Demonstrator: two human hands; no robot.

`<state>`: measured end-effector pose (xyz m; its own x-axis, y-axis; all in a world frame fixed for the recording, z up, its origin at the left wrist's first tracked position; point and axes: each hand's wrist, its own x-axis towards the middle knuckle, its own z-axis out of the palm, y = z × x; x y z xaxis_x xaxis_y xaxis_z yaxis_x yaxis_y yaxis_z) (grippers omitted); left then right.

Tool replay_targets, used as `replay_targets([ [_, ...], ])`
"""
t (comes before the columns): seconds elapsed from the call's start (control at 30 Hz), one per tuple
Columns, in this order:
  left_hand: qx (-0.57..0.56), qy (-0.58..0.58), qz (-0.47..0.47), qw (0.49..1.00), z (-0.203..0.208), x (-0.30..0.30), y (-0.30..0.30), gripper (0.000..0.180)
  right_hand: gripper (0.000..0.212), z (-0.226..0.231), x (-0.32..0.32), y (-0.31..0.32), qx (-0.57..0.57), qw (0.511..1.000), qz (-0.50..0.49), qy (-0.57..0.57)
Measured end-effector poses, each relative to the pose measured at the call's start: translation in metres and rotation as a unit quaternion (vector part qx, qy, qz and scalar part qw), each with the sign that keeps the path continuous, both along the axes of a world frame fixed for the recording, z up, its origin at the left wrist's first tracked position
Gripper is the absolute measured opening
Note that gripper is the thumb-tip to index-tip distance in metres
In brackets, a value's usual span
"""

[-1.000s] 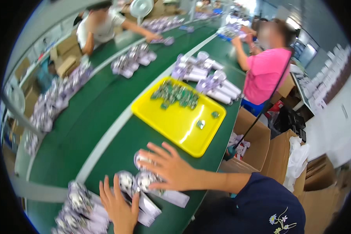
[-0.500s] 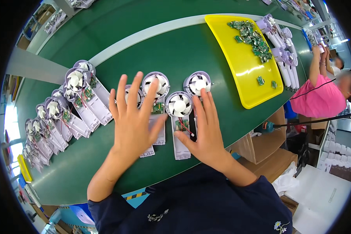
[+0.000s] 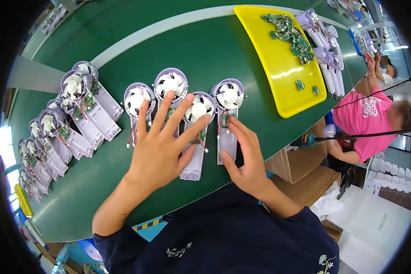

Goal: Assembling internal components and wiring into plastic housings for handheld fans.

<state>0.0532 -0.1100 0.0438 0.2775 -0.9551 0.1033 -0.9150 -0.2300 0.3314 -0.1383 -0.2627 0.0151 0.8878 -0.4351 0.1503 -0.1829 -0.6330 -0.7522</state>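
Green belt [image 3: 223, 50], fan halves [image 3: 227, 114], yellow tray [image 3: 283, 77]

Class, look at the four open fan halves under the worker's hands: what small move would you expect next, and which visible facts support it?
Probably the right hand presses or seats the small green board in the rightmost fan half. Its fingertips already rest on that handle beside the board, with loose wires showing there. The left hand lies spread flat over the other fan halves, seemingly steadying the row.

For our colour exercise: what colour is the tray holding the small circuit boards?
Bright yellow: the tray shows best in the head view, upper right on the green table.
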Motion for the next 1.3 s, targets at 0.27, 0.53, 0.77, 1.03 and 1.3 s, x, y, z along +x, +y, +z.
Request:
replay_targets([
  [0.27, -0.011, 0.013, 0.0, 1.0, 0.008, -0.004, -0.001, 0.065, 0.041, 0.002, -0.008, -0.003, -0.144, 0.979, -0.108, -0.096],
  [0.53, -0.198, 0.104, -0.029, 0.974, -0.005, -0.075, -0.002, 0.036, 0.032, 0.023, 0.012, -0.044, -0.068, 0.99, 0.08, -0.094],
  [0.77, -0.08, 0.117, 0.001, 0.99, -0.01, -0.086, -0.018, 0.051, 0.021, 0.007, 0.014, -0.051, -0.079, 0.985, 0.086, -0.125],
  [1.03, -0.097, 0.092, 0.023, 0.991, -0.028, -0.089, -0.015, 0.045, 0.023, 0.01, 0.004, -0.047, 0.022, 0.996, 0.033, -0.077],
  [1.3, -0.1, 0.117, 0.001, 0.988, -0.024, -0.067, -0.008, 0.042, 0.036, -0.004, 0.003, -0.047, 0.112, 0.988, 0.0, -0.104],
])
